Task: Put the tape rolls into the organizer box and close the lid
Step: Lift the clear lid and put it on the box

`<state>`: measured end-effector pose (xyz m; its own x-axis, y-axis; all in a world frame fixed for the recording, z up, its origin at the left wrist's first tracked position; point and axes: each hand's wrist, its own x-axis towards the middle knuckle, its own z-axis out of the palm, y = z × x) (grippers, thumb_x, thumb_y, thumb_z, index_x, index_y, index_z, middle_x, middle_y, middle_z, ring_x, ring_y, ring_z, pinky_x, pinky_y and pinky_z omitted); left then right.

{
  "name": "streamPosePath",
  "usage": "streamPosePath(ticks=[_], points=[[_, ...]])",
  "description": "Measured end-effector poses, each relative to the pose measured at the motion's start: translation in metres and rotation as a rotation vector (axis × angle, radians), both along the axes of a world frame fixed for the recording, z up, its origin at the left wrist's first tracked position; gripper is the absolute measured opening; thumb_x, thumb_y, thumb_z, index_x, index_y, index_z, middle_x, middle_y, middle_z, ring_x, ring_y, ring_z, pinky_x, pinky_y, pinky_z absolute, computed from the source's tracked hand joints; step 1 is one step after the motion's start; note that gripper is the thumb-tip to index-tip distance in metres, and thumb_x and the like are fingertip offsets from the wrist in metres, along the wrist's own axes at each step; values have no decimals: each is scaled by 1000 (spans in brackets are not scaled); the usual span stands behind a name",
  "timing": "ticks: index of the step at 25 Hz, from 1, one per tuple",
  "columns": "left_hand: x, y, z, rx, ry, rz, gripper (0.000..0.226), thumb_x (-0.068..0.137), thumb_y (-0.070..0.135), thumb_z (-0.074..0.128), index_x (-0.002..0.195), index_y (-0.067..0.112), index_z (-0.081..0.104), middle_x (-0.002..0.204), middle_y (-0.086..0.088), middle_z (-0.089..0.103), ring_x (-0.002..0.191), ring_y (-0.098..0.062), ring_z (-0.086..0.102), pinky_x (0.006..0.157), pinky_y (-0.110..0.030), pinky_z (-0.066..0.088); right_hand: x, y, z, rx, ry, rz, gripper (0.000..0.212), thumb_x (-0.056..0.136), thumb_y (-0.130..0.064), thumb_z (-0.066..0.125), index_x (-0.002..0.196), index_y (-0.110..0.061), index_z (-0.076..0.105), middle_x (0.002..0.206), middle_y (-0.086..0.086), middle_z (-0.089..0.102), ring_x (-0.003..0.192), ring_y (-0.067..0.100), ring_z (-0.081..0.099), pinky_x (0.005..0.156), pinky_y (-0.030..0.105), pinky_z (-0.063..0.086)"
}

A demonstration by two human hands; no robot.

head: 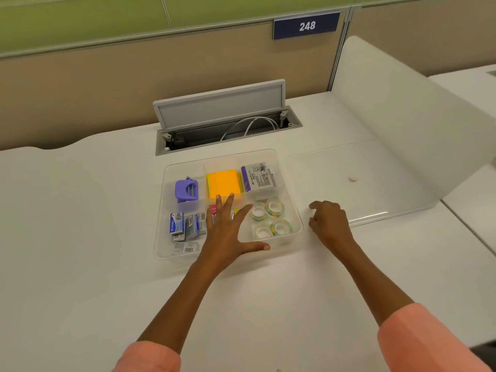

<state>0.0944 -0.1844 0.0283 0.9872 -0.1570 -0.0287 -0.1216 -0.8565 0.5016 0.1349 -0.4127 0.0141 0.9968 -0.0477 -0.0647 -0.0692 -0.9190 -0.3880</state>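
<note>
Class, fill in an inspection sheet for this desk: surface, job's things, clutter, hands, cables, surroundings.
Surface: white desk, one small round bit lying on it.
Job's things: four tape rolls in organizer box, front right compartment; clear lid flat beside it, off.
Clutter: purple punch, orange notes, staple boxes.
Hands: left hand spread over box; right hand curled at lid's edge.
Cables: white cables in open hatch.
Surroundings: partition sign 248.
</note>
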Motion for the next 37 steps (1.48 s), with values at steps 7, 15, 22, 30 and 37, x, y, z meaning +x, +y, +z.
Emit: streamPosePath(ticks=[7, 15, 22, 30, 37], points=[[-1, -4, -1, -5, -15, 10, 90, 62, 67, 62, 139, 33, 29, 157, -5, -4, 141, -23, -19, 112, -48, -12, -11, 13, 41, 219, -200, -175, 27, 71, -7, 59, 96, -12, 69, 76, 5, 70, 78, 24, 62, 85, 43, 41], [7, -33, 45, -189, -251, 78, 56, 90, 29, 54, 140, 29, 28, 155, -7, 17, 144, -25, 6, 115, -43, 9, -22, 44, 97, 213, -526, -72, 21, 73, 2, 60, 92, -3, 66, 88, 17, 64, 82, 32, 58, 77, 45, 45], [31, -54, 87, -12, -416, -28, 45, 90, 9, 54, 133, 16, 44, 147, -8, 38, 140, -29, 22, 111, -40, 26, -33, 54, 117, -40, -816, 142, 18, 64, 3, 75, 78, -6, 68, 76, 16, 68, 72, 31, 62, 68, 40, 48], [31, 7, 121, -491, -725, 255, 17, 84, 10, 63, 100, 7, 69, 90, -7, 73, 80, -1, 60, 75, -8, 43, -24, 43, 115, 235, -754, 75, 62, 77, -9, 67, 133, -18, 40, 133, 17, 45, 124, 30, 42, 99, 44, 39], [16, 85, 131, -1151, -369, 428, 14, 79, 11, 67, 90, 19, 67, 104, -14, 69, 100, -26, 65, 91, -31, 51, -13, 47, 90, 526, -603, 60, 47, 79, -9, 67, 123, -16, 50, 127, 10, 51, 114, 23, 51, 96, 38, 47]])
